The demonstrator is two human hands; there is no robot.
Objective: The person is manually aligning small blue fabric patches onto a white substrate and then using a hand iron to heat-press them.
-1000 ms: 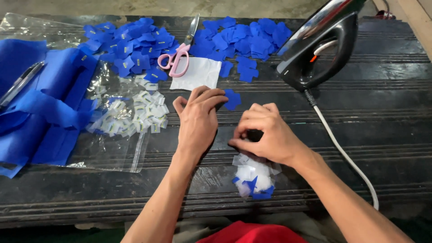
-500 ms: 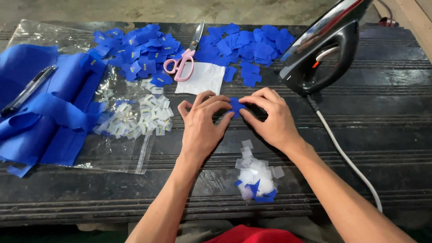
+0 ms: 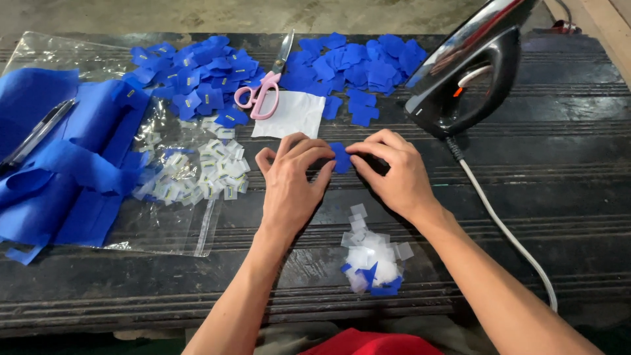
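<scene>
My left hand [image 3: 293, 181] and my right hand [image 3: 389, 172] meet over a small blue fabric piece [image 3: 340, 158] on the dark slatted table [image 3: 565, 190]. The fingertips of both hands pinch it from either side. Just in front of my wrists lies a small heap of white paper scraps and blue offcuts [image 3: 372, 258]. A white paper sheet [image 3: 292, 115] lies just beyond my hands.
Pink-handled scissors [image 3: 263, 92] lie between two heaps of blue fabric pieces [image 3: 197, 79] [image 3: 368, 66]. A black iron [image 3: 470, 72] stands at the right, its white cord [image 3: 506, 230] trailing toward me. Blue cloth [image 3: 59, 164], a pen [image 3: 36, 135] and a clear bag with small white tags [image 3: 197, 174] lie left.
My right hand has moved up from the scrap heap to join the left one. Both hands now hold the small blue piece between them.
</scene>
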